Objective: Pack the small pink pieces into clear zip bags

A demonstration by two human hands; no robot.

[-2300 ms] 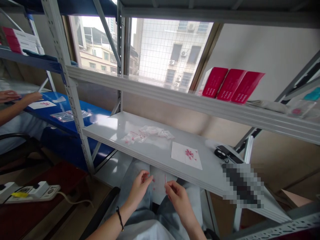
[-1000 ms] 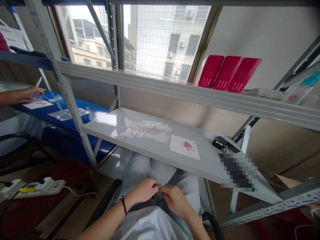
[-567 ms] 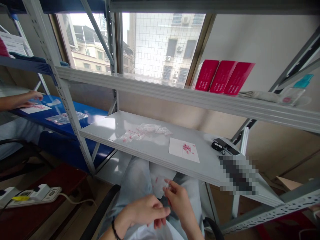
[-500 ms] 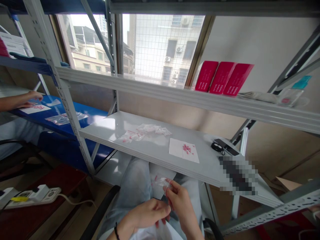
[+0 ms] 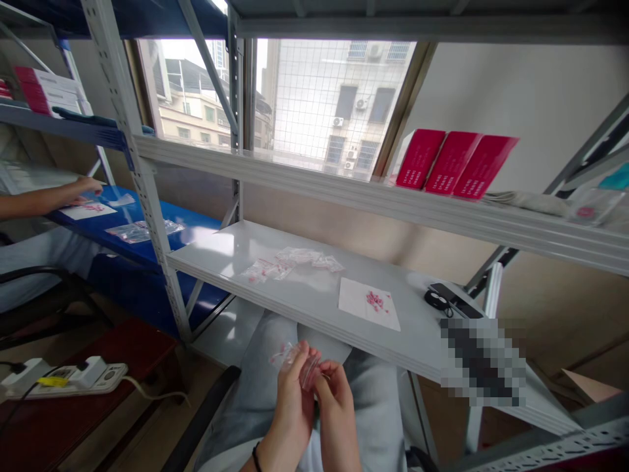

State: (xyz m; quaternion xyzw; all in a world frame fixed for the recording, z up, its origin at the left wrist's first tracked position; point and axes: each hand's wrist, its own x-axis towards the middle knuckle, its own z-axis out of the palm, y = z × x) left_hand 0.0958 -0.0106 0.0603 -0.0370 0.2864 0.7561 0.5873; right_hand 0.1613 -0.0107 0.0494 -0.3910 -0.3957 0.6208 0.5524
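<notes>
Above my lap, both hands are closed on a small clear zip bag (image 5: 282, 355) that has a few pink bits in it. My left hand (image 5: 293, 387) grips the bag from the left, and my right hand (image 5: 335, 392) pinches its edge by the red-lined zip. In front of me on the grey shelf, a white paper sheet (image 5: 354, 303) carries a small heap of pink pieces (image 5: 375, 301), too small to name. Left of the sheet lie several clear bags (image 5: 295, 259) with pink bits inside.
Red boxes (image 5: 452, 164) stand on the upper shelf beside a folded cloth (image 5: 525, 202). A black coiled item (image 5: 437, 299) and a blurred-out dark object (image 5: 479, 359) lie at right. Another person's arm (image 5: 44, 200) works at the blue table on the left. A power strip (image 5: 105, 378) rests on a red bench.
My left hand has come up from below and joined my right at the bag, closing on it. The bag has moved slightly left. The view has shifted slightly.
</notes>
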